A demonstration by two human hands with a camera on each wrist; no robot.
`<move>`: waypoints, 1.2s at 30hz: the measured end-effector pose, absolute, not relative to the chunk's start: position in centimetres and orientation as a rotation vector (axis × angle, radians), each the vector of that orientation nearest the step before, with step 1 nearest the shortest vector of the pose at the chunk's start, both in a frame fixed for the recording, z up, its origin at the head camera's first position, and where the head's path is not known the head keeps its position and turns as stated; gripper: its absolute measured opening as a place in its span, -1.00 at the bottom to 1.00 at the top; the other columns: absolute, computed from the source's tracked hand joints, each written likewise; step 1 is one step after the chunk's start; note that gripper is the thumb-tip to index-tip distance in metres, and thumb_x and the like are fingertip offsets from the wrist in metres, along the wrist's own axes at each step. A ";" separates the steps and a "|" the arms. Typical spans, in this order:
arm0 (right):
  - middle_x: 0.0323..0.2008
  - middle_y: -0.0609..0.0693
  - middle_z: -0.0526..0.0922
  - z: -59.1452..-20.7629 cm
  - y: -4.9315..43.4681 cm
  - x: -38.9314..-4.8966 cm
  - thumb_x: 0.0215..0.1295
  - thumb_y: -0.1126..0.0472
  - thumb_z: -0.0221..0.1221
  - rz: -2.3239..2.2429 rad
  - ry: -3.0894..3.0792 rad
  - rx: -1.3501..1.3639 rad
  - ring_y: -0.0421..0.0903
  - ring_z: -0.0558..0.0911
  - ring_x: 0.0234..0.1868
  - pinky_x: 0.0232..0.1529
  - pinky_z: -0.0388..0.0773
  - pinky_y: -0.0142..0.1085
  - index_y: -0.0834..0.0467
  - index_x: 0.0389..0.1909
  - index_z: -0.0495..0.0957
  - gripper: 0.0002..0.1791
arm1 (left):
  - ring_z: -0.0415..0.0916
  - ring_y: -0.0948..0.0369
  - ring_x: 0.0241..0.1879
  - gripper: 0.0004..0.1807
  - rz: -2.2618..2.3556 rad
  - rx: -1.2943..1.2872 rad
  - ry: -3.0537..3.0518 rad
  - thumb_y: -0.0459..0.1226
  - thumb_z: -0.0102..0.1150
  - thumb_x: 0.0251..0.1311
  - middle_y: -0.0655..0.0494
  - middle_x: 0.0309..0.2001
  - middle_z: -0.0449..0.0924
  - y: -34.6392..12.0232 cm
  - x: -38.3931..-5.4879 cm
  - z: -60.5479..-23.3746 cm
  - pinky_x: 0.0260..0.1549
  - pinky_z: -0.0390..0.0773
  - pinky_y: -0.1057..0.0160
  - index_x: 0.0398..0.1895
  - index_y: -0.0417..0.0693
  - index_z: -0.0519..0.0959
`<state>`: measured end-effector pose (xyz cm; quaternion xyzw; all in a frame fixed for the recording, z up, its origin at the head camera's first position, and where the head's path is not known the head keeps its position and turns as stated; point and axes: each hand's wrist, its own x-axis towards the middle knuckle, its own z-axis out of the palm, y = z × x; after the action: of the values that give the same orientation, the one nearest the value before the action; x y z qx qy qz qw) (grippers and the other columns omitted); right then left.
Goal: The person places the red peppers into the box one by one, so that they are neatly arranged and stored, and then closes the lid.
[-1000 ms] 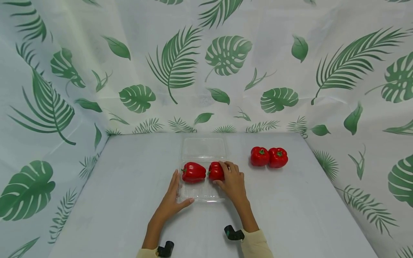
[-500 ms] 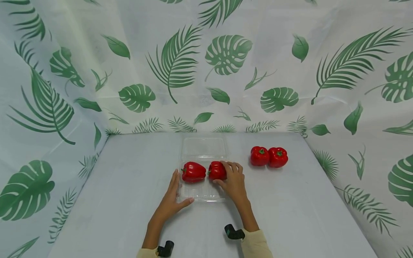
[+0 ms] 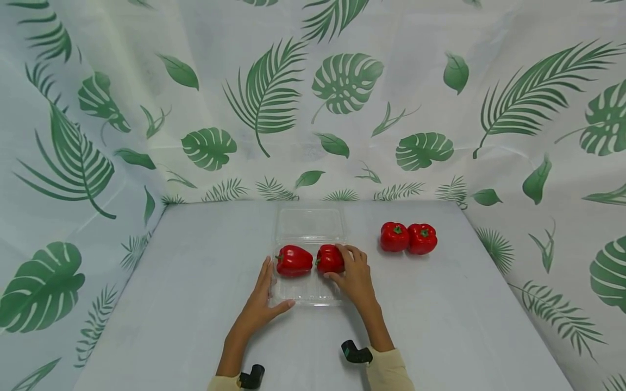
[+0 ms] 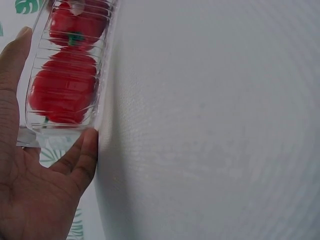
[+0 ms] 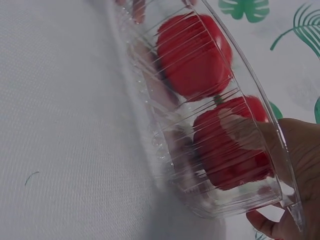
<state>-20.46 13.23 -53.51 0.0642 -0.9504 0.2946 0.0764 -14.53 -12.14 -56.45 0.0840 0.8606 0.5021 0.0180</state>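
Observation:
A clear plastic clamshell box (image 3: pixel 313 296) lies with its lid (image 3: pixel 310 224) laid back on the far side. In its left half a red bell pepper (image 3: pixel 294 261) rests on its side, green stem pointing left. My right hand (image 3: pixel 356 274) holds a second red bell pepper (image 3: pixel 330 259) in the right half, thumb at the near side and fingers over the right end. In the right wrist view that thumb (image 5: pixel 240 130) shows through the box wall. My left hand (image 3: pixel 261 307) steadies the box's near left corner, fingers straight along the left side and thumb spread at the front edge.
Two more red bell peppers, one (image 3: pixel 394 237) beside the other (image 3: pixel 422 239), stand stem up to the right of the lid. A white cloth covers the table (image 3: pixel 464 326). Behind it hangs a leaf-patterned curtain (image 3: pixel 362 141).
The pepper under my right hand has shifted very slightly to the right. My left hand keeps its place at the box.

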 end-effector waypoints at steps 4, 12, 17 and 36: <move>0.28 0.16 0.39 -53.5 13.4 -20.3 -0.07 0.07 0.52 0.904 -2.855 0.183 0.16 0.30 0.34 0.20 0.45 0.21 0.03 0.38 0.30 -0.06 | -0.12 -0.09 0.55 0.20 1.565 0.265 2.667 0.02 0.41 0.04 0.16 0.60 -0.32 -12.1 -14.5 -56.5 0.24 0.38 -0.19 0.59 0.05 -0.20; 0.29 0.16 0.40 -53.3 13.9 -19.9 -0.03 0.00 0.49 0.926 -2.835 0.138 0.14 0.33 0.33 0.22 0.44 0.24 0.01 0.38 0.32 -0.09 | -0.15 -0.08 0.55 0.21 1.554 0.269 2.678 0.06 0.40 0.04 0.15 0.60 -0.33 -12.1 -14.5 -56.6 0.26 0.34 -0.20 0.59 0.05 -0.21; 0.23 0.20 0.46 -53.2 14.4 -19.8 0.06 -0.08 0.42 0.912 -2.750 0.117 0.17 0.41 0.25 0.17 0.49 0.23 0.08 0.33 0.39 -0.20 | -0.16 -0.07 0.56 0.21 1.551 0.251 2.669 0.05 0.41 0.03 0.19 0.60 -0.34 -12.0 -14.5 -56.6 0.27 0.33 -0.19 0.59 0.09 -0.22; 0.19 0.25 0.34 -53.9 19.2 -21.2 0.20 0.19 0.32 0.920 -2.251 -0.329 0.11 0.34 0.28 0.25 0.48 0.09 0.23 0.23 0.39 -0.41 | -0.18 -0.04 0.56 0.22 1.543 0.243 2.672 0.05 0.41 0.03 0.24 0.60 -0.37 -12.1 -14.6 -56.5 0.29 0.31 -0.20 0.59 0.10 -0.23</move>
<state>-21.17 19.18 -53.91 -0.1264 -0.8635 0.3530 0.3372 -14.60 -12.07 -56.46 0.0785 0.8631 0.4983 0.0234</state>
